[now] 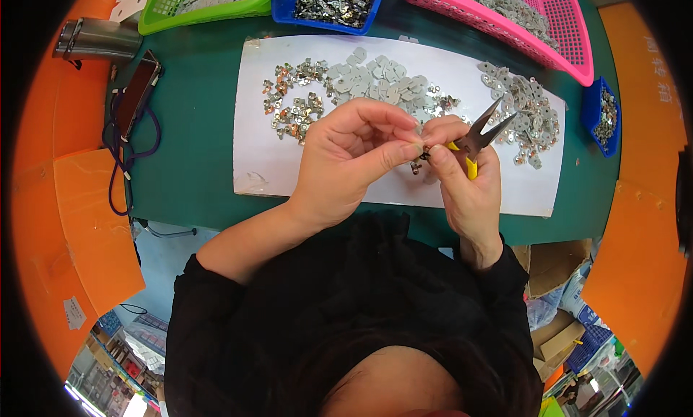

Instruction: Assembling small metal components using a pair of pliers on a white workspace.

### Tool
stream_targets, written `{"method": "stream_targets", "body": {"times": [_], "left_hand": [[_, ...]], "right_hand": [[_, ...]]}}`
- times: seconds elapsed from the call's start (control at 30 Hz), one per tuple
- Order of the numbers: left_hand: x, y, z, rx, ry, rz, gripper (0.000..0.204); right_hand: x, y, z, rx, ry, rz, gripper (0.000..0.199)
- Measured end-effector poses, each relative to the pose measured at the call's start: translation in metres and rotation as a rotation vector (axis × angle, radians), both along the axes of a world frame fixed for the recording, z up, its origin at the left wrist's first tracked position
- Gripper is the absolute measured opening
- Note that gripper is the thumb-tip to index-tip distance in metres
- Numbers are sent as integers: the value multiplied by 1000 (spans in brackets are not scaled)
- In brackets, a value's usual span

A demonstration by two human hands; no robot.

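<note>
Above the white board (253,128), my two hands meet at the fingertips. My left hand (336,154) is closed in a pinch, thumb against forefinger, on a small metal clip (416,167) that the fingers mostly cover. My right hand (469,190) has thumb and forefinger at the same clip. Tucked in that hand are long-nose pliers (476,138) with yellow grips, their jaws spread and pointing up to the right. Behind the hands lie a heap of flat grey plates (390,78) and loose shiny clips (307,71). To the right is a pile of plates with clips on them (530,103).
Along the far edge of the green table (195,92) stand a green basket (209,14), a blue tray (325,25) and a pink basket (577,42), all holding small parts. A smaller blue tray (613,146) is at right. A phone with cord (137,92) and steel flask (101,40) are at left.
</note>
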State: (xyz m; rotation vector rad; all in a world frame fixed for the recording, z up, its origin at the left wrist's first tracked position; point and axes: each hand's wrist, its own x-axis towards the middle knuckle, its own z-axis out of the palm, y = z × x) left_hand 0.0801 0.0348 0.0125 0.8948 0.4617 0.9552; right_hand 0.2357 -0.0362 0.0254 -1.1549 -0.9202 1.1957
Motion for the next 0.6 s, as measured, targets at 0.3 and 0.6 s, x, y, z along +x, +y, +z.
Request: {"method": "stream_targets", "body": {"times": [0.3,0.6], "left_hand": [[25,0,10,84,29,-80,18],[33,0,-2,548,222,70,16]], "right_hand": [[5,-12,-4,41,375,-62,21],[8,-17,0,-79,509,-92,27]]}}
